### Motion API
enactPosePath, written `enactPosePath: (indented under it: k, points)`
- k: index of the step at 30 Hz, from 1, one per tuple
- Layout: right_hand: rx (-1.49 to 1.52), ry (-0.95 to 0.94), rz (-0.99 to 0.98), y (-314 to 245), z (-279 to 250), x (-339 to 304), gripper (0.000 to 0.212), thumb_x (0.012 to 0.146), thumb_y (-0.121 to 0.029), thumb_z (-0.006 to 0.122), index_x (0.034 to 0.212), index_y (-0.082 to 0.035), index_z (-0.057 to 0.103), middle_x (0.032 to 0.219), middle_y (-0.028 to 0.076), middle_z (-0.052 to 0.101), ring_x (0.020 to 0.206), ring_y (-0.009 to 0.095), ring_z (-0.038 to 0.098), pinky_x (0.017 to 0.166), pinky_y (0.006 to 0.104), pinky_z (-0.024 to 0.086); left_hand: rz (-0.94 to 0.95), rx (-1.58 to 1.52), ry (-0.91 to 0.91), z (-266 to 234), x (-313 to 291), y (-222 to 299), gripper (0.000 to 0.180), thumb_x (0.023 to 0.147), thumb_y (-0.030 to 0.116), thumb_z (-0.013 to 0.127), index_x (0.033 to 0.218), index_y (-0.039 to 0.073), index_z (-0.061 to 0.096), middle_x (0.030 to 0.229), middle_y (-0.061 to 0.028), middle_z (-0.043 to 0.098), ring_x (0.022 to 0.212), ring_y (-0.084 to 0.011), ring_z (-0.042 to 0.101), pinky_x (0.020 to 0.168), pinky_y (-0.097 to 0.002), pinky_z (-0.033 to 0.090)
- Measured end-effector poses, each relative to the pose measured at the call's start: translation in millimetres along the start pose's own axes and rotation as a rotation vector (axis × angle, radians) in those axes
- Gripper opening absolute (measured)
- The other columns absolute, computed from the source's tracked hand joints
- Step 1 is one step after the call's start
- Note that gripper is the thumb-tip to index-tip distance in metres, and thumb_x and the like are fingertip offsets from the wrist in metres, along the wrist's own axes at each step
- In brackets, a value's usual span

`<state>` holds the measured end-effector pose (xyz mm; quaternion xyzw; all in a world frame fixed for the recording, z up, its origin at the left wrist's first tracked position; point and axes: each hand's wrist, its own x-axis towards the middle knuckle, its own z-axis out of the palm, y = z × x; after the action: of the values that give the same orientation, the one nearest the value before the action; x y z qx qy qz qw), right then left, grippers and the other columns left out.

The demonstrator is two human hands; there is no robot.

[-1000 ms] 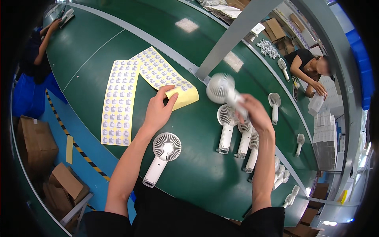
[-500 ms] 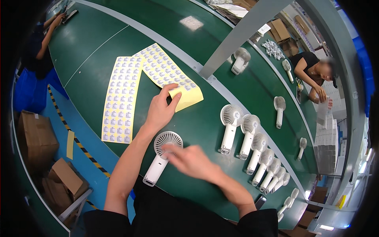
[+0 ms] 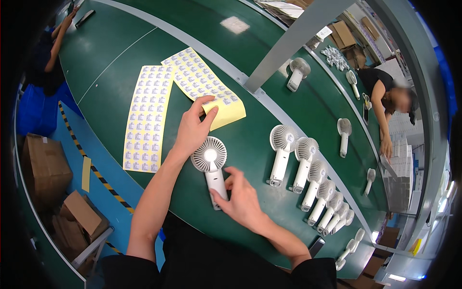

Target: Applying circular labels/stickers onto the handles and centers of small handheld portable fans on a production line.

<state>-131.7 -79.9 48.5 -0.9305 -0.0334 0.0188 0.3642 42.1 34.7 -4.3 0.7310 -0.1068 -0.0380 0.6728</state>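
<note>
Two yellow-backed sticker sheets with rows of small grey labels lie on the green table. My left hand [image 3: 195, 126] pinches the curled near end of the right-hand sticker sheet [image 3: 204, 77], where bare yellow backing shows. The other sticker sheet [image 3: 144, 118] lies flat to its left. Just below my left hand is a white handheld fan [image 3: 210, 154], its round grille pointing away from me. My right hand [image 3: 243, 200] is at the fan's handle, thumb across it and fingers at its right side; the lower fingers are partly hidden.
Several white handheld fans [image 3: 279, 164] stand in a slanted row to the right. More fans [image 3: 344, 137] rest beyond the grey rail [image 3: 231, 70]. A grey post [image 3: 293, 45] rises from that rail. One co-worker [image 3: 385, 101] leans in at right; another person's arms [image 3: 57, 43] show far left.
The handheld fan has shifted away from me and turned more upright in view. My right hand has moved from its grille down to its handle. The left hand keeps its pinch.
</note>
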Motion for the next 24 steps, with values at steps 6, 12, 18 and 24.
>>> enactPosePath:
  k: [6, 12, 18, 24]
  points:
    - [0.015, -0.073, 0.242, 24, -22, 2, 0.043, 0.076, -0.026, 0.078, 0.103, 0.000, 0.057, 0.084, 0.011, 0.060, 0.073, 0.024, 0.059, 0.069, 0.0351, 0.050, 0.015, -0.002, 0.013, 1, 0, -2, 0.032, 0.095, 0.018, 0.060, 0.122, 0.002, 0.055, 0.092, -0.0166, 0.070, 0.081, -0.0182, 0.067, 0.073, -0.0293, 0.050]
    - [0.779, -0.115, 0.506, 47, -44, 20, 0.027, 0.094, -0.008, 0.060, 0.115, 0.000, 0.046, 0.083, 0.009, 0.061, 0.068, 0.012, 0.061, 0.057, 0.0262, 0.050, -0.031, -0.180, 0.062, 3, 4, -5, 0.030, 0.095, 0.011, 0.059, 0.124, 0.003, 0.056, 0.078, -0.0053, 0.064, 0.069, -0.0072, 0.057, 0.063, -0.0241, 0.045]
    - [1.335, 0.059, 0.412, 60, -20, 49, 0.030, 0.096, -0.012, 0.059, 0.118, 0.001, 0.044, 0.100, 0.012, 0.061, 0.070, 0.017, 0.062, 0.061, 0.0297, 0.050, -0.067, 0.006, 0.012, -2, 0, -2, 0.027, 0.096, 0.009, 0.055, 0.121, 0.006, 0.062, 0.067, 0.0025, 0.049, 0.057, -0.0040, 0.037, 0.052, -0.0244, 0.032]
    - [1.503, 0.125, 0.287, 70, -12, 51, 0.028, 0.097, -0.014, 0.057, 0.117, 0.001, 0.045, 0.102, 0.012, 0.061, 0.078, 0.019, 0.062, 0.070, 0.0328, 0.051, -0.112, 0.021, -0.149, -3, -3, 5, 0.031, 0.098, 0.013, 0.051, 0.125, 0.007, 0.063, 0.073, 0.0010, 0.056, 0.062, -0.0037, 0.042, 0.056, -0.0233, 0.036]
